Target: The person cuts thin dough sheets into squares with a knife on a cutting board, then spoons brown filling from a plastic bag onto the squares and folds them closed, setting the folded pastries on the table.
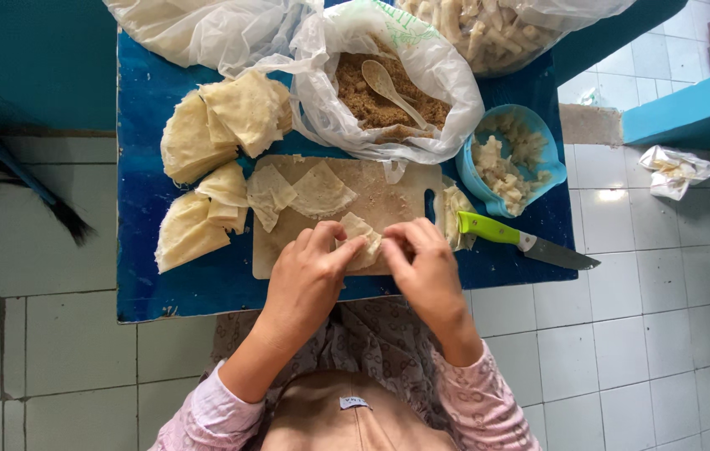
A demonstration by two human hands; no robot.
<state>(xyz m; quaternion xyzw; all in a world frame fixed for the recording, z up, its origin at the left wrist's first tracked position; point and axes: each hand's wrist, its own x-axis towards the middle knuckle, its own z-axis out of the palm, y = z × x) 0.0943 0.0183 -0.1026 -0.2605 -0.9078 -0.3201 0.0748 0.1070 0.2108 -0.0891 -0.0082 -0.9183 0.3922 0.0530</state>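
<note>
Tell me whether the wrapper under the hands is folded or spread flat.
Folded: the wrapper is bunched and doubled over on the cutting board, pinched between the left hand and right hand.

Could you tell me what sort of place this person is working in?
Probably a home or small food-preparation spot with a tiled floor: both hands fold a pastry wrapper on a cutting board, beside a bag of brown filling and a knife.

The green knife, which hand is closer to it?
The right hand. It sits on the cutting board just left of the knife, pinching the folded wrapper. The left hand is farther away, on the wrapper's other side.
</note>
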